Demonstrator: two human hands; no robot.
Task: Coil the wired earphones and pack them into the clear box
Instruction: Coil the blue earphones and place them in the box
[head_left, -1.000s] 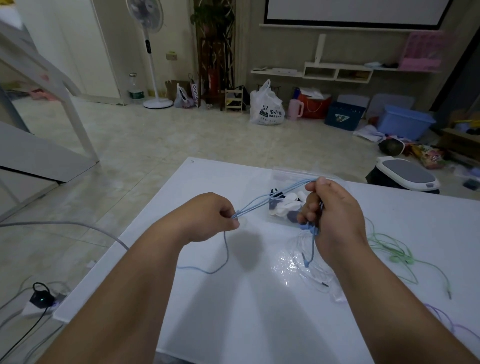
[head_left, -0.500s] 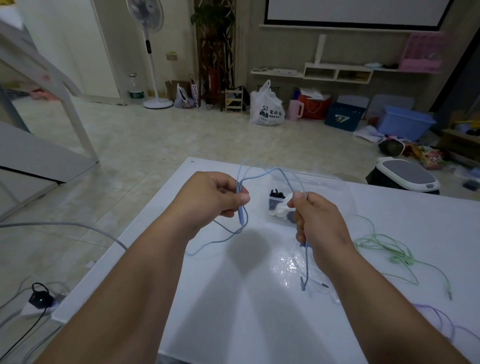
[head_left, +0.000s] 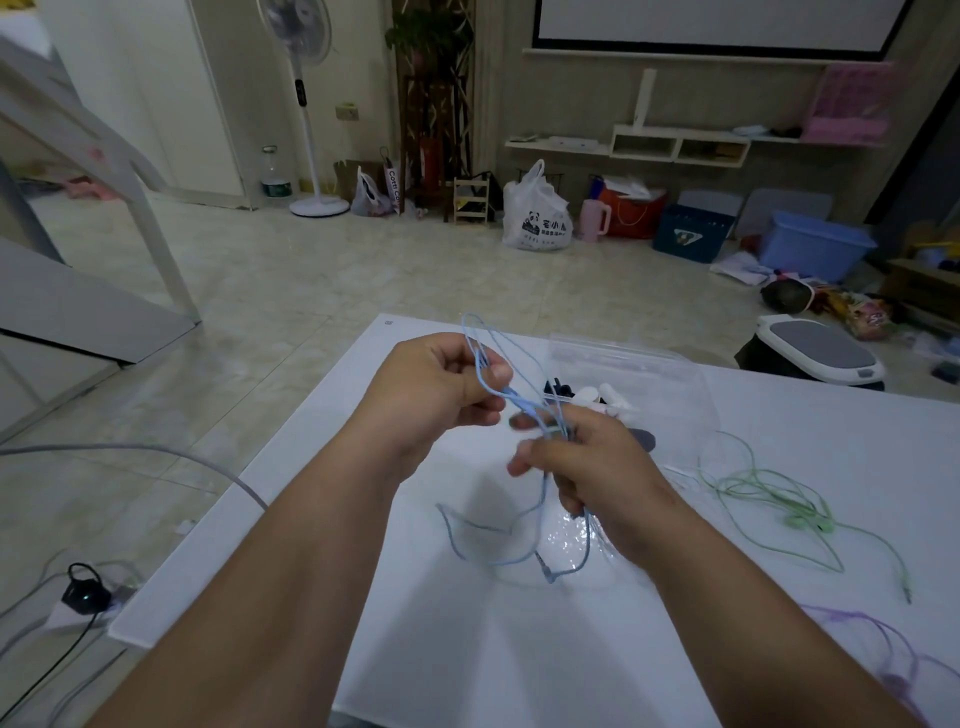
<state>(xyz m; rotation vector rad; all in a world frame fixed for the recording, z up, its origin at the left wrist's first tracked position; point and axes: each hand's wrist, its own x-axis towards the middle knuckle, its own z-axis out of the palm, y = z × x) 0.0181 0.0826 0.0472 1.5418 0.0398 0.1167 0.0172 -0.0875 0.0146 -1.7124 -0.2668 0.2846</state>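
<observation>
Pinching a raised loop of the blue earphones (head_left: 471, 340) between thumb and forefinger of the left hand (head_left: 441, 387), with the remaining fingers (head_left: 480, 410) curled in underneath. Gripping the same cable a little lower in the right hand (head_left: 602, 467), those fingers bent around a bundle of strands; blurred at the tips, so no telling how many strands inside the grip. Both hands close together, raised above the white surface (head_left: 467, 649).

Up from the left fingers: narrow loops of cable standing free. Across and down from the left fingers to the right fingers: a short run of cable. Below the right fingers: slack strands hanging to the surface, curving out toward the left forearm and back, ending in the plug (head_left: 546, 574) lying on the surface on the body side of the right fingers. Also beneath the right fingers, flat on the surface: a patch of crinkled clear plastic (head_left: 563, 538), shiny.

Just beyond the right fingers, away from the body: the clear box (head_left: 628, 358), holding white pieces (head_left: 597, 395) and something black (head_left: 556, 387), too small to identify.

Out past the back of the right hand, well apart from the fingers: loose green earphones (head_left: 769, 493), sprawled uncoiled on the surface. Nearer the right elbow, at the edge of view: purple earphones (head_left: 878, 644), likewise loose.
</observation>
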